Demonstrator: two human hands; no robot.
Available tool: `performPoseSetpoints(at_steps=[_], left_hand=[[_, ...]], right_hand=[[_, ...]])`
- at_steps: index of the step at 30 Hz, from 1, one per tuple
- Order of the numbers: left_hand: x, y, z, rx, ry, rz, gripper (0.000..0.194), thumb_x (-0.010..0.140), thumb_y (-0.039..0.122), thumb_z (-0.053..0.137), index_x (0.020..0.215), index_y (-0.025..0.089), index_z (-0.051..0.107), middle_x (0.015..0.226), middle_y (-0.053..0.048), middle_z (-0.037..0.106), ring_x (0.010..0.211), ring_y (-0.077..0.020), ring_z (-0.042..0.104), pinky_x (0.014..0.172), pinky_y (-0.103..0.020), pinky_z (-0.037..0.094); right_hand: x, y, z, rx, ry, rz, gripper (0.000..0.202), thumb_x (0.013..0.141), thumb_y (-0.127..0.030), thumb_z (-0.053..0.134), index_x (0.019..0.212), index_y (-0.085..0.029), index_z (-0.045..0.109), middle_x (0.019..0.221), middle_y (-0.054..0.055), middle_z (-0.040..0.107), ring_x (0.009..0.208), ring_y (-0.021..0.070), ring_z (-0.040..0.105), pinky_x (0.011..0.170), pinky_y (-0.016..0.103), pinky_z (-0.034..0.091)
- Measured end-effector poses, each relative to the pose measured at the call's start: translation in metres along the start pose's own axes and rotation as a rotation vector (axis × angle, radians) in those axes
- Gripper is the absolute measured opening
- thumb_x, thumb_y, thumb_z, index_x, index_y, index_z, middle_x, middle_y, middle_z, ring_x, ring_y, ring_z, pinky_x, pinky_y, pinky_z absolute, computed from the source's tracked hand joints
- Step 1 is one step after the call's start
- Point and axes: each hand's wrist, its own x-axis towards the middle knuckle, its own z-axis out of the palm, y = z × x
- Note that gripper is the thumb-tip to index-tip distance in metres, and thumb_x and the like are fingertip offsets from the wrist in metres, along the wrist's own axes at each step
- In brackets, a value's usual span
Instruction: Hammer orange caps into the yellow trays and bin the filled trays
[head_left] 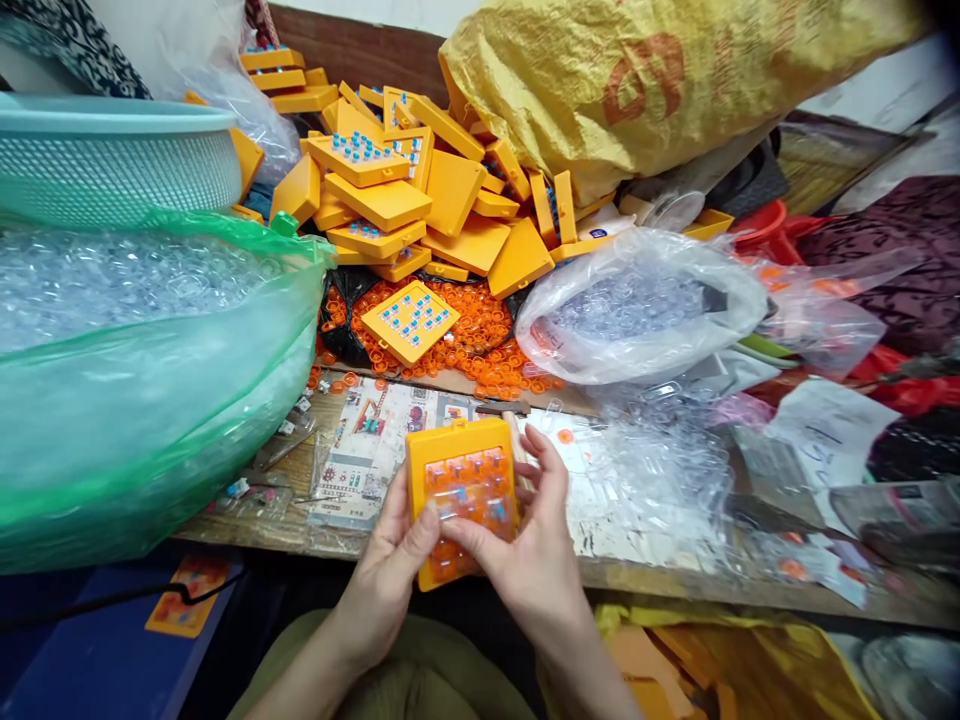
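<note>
Near the bench's front edge, my left hand (pixel 397 545) grips the left side of a yellow case (pixel 417 445), its thumb on the front. My right hand (pixel 525 540) is on the case's right side, with the thumb pressed on the clear parts over its face and the other fingers curled behind. Orange and blue pieces show inside the case under clear plastic. Another yellow case (pixel 411 322) with blue and white pieces lies on a heap of orange rings (pixel 480 325) beyond the hands.
Many yellow cases (pixel 386 200) are piled at the back. A green bag (pixel 150 400) of clear parts stands left, below a light blue basket (pixel 120 165). A white bag (pixel 637 300) and loose clear pieces (pixel 660 470) lie right. A yellow sack (pixel 585 90) leans behind.
</note>
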Motion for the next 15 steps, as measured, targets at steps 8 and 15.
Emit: performPoseSetpoints(at_steps=[8,15], left_hand=[[0.0,-0.008,-0.002,0.375,0.139,0.184,0.057,0.088,0.041,0.057,0.14,0.025,0.04,0.149,-0.004,0.04,0.137,-0.0239,0.036,0.112,-0.032,0.032],[0.009,0.045,-0.021,0.259,0.408,0.163,0.069,0.072,0.046,0.073,0.132,0.021,0.05,0.12,-0.01,0.066,0.11,-0.0295,0.062,0.093,-0.038,0.052]], right_hand=[[0.001,0.003,0.017,0.488,-0.188,0.312,0.082,0.062,-0.025,0.079,0.133,-0.023,0.037,0.121,0.012,0.063,0.106,0.0257,0.065,0.088,0.038,0.055],[0.023,-0.019,0.059,0.691,-0.315,0.446,0.077,0.059,-0.03,0.081,0.127,-0.023,0.043,0.117,0.01,0.064,0.098,0.0229,0.067,0.084,0.038,0.056]])
